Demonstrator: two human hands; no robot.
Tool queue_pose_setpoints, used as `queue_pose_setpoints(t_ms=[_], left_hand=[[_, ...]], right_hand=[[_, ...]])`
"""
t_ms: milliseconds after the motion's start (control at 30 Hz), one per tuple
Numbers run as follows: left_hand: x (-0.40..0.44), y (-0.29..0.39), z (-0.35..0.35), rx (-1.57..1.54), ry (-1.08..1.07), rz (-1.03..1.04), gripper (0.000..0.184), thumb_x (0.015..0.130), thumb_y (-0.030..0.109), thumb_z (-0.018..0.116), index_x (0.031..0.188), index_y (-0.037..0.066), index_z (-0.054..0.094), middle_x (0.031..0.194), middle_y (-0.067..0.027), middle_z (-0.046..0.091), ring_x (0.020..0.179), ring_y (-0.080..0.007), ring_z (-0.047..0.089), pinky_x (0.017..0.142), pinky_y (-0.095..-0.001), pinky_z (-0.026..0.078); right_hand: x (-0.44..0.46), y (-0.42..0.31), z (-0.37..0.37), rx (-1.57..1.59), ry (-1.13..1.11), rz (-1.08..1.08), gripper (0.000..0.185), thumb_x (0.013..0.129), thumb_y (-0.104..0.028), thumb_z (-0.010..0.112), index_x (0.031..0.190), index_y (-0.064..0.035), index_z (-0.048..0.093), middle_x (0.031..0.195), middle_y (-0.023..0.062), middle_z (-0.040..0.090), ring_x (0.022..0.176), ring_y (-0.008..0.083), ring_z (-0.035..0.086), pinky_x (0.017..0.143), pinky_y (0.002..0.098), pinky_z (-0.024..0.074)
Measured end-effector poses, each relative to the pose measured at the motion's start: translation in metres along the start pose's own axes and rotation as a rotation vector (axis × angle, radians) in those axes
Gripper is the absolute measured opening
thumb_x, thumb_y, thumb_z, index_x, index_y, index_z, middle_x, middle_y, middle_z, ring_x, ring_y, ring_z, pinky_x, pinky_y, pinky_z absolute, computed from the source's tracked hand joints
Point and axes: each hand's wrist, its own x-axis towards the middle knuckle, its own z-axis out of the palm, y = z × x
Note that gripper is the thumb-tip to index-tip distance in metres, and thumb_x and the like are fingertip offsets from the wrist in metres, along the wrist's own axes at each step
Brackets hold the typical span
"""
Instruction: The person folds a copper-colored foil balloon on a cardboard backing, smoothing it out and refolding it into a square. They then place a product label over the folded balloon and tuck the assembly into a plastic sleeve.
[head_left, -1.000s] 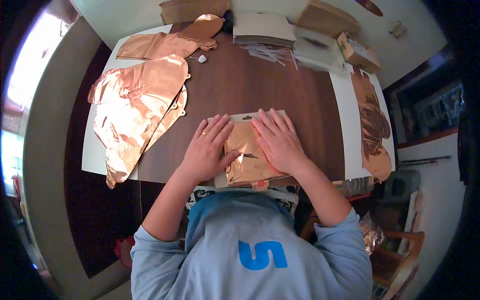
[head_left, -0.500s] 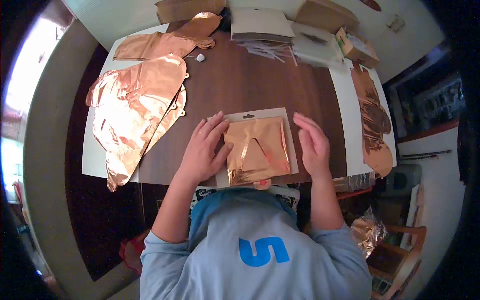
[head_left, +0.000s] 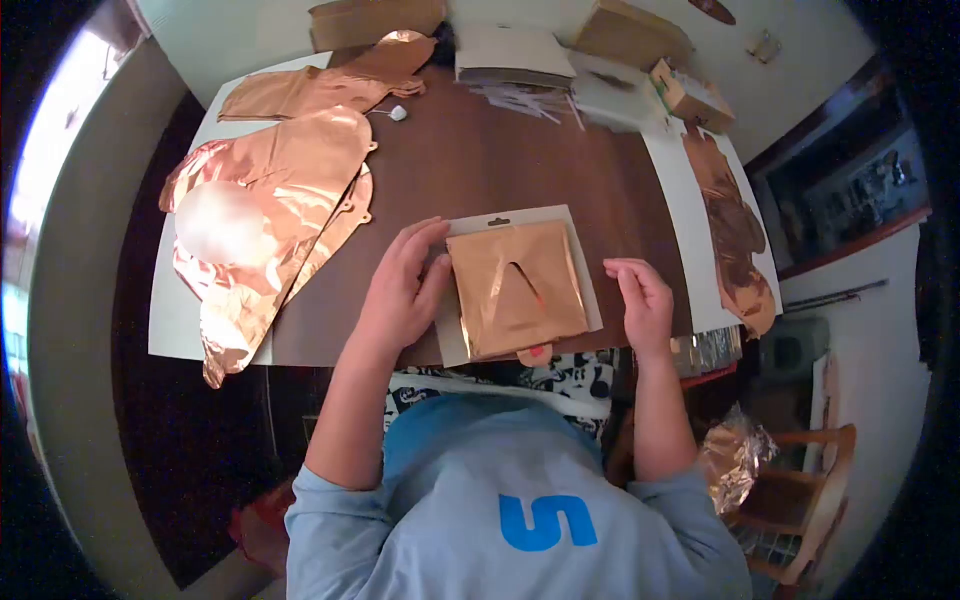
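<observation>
While left hand [head_left: 400, 298] rests at left edge of card [head_left: 451, 332], grip spread, right hand [head_left: 647, 306] hovers right, fingers curled, grip closure unclear. Gold foil packet [head_left: 515, 290] lies on card, near side of desk [head_left: 510, 150]; copper foil sheets [head_left: 275, 155] left.

The person wears a loose top [head_left: 450, 540] in pale greyish blue, its fabric plain and softly creased. A bold, bright blue character [head_left: 548, 522] is printed on the front, thick-stroked with squared ends, shaped like an S or a 5. Toward the table side the top gives way to a deeper teal-blue area [head_left: 470, 415] with a curved edge. The sleeves [head_left: 335, 520] are the same pale blue and end near the elbows in bunched folds, leaving both forearms bare. The left hand [head_left: 402, 290] and the right hand [head_left: 645, 305] are ungloved. At the lap shows black-and-white patterned cloth [head_left: 585, 375], crossed by a plain whitish band [head_left: 520, 393].
</observation>
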Motion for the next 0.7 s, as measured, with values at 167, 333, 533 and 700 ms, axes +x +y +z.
queue_pose_setpoints(t_ms=[167,333,533,700], left_hand=[[0.002,-0.004,0.001,-0.031,0.024,0.014,0.032,0.089,0.009,0.060,0.121,0.003,0.060,0.121,-0.0179,0.061,0.112,-0.0342,0.060,0.090,-0.0381,0.050],[-0.002,0.004,0.000,-0.029,0.038,0.020,0.032,0.085,0.004,0.062,0.117,0.002,0.062,0.111,-0.0164,0.064,0.109,-0.0307,0.061,0.092,-0.0356,0.047],[-0.042,0.022,-0.006,0.265,0.012,0.150,0.039,0.074,0.015,0.073,0.110,0.004,0.064,0.101,-0.0137,0.062,0.103,-0.0311,0.059,0.092,-0.0419,0.045],[-0.075,0.055,0.004,0.504,0.008,0.190,0.049,0.066,0.026,0.081,0.108,0.008,0.062,0.112,-0.0122,0.058,0.112,-0.0343,0.053,0.097,-0.0495,0.040]], right_hand=[[-0.001,0.000,0.003,0.004,0.033,-0.037,0.016,0.098,-0.010,0.057,0.099,0.0014,0.069,0.097,0.0090,0.070,0.087,0.0160,0.066,0.079,0.0278,0.0516],[-0.005,0.000,0.003,-0.011,0.099,-0.077,0.013,0.095,-0.010,0.060,0.095,0.0006,0.069,0.091,0.0087,0.069,0.081,0.0169,0.065,0.072,0.0279,0.0504],[-0.027,-0.029,-0.006,-0.254,0.030,-0.203,0.015,0.082,-0.016,0.073,0.081,-0.0038,0.064,0.079,0.0088,0.061,0.073,0.0255,0.060,0.067,0.0357,0.0471],[-0.046,-0.057,-0.005,-0.520,-0.114,-0.219,0.030,0.074,-0.031,0.080,0.089,-0.0087,0.066,0.084,0.0069,0.056,0.083,0.0300,0.056,0.075,0.0420,0.0434]])
